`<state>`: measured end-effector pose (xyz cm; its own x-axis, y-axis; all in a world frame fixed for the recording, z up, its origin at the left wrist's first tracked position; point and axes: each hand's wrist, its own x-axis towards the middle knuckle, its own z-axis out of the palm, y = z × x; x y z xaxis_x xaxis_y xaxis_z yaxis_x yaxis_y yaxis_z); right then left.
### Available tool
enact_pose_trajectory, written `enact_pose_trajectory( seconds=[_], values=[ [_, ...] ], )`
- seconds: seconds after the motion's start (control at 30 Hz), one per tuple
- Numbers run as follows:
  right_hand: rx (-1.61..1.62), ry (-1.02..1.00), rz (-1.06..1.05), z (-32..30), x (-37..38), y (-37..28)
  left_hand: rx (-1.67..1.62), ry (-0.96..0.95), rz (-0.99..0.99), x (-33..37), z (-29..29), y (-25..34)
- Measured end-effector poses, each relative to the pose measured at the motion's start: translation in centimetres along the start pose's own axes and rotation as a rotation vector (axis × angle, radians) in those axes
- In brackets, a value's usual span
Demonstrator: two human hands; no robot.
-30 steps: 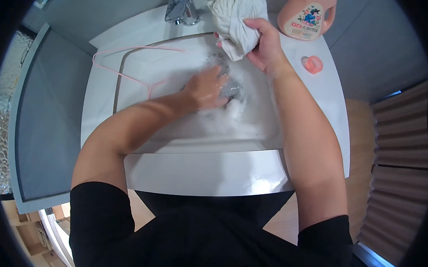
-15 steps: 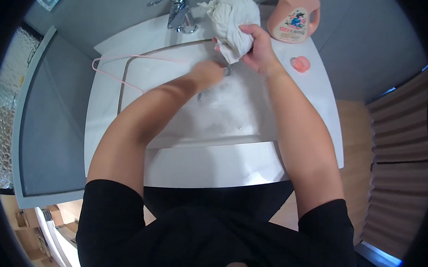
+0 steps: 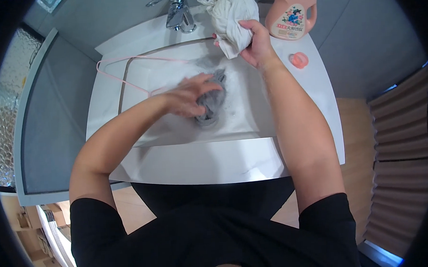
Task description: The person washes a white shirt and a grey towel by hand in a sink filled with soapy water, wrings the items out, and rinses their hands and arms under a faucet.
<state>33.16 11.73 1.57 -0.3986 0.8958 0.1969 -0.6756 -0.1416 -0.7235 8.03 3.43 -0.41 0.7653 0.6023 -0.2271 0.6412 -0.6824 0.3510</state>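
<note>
Bunched into a thick bundle, a white cloth (image 3: 232, 19) is held up at the far rim of the basin, partly over the counter. My right hand (image 3: 259, 46) grips its right side, fingers wrapped around it. Below lies a wet, crumpled grey cloth (image 3: 212, 104) in the white sink (image 3: 244, 125), among suds. My left hand (image 3: 188, 96) is at its left side, fingers spread and somewhat blurred. Whether those fingers touch the grey cloth is hard to make out.
A pink hanger (image 3: 121, 79) lies across the sink's left edge. The chrome faucet (image 3: 179, 13) stands behind the basin. At the right are a pink detergent bottle (image 3: 278, 23) and its loose cap (image 3: 298, 60). A grey-framed panel (image 3: 60, 121) borders the counter's left side.
My left hand has come away from beneath the white cloth, moving nearer and left with its fingers spreading. The grey cloth now shows plainly in the sink. My right hand keeps its hold.
</note>
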Motion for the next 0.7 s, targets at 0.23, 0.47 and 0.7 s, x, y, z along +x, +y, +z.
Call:
enact_pose_trajectory(
  seconds=[0.23,0.47,0.7],
  values=[
    [0.039,0.035,0.014,-0.5,-0.2,-0.1,0.294,0.103,0.137,3.6,3.8,1.3],
    [0.009,-0.019,0.023,0.0,-0.1,0.3,0.212,0.289,0.182,6.4,5.6,-1.7],
    [-0.008,0.062,0.047,-0.4,-0.6,0.0,0.202,0.308,0.012,10.5,4.5,-1.8]
  ],
)
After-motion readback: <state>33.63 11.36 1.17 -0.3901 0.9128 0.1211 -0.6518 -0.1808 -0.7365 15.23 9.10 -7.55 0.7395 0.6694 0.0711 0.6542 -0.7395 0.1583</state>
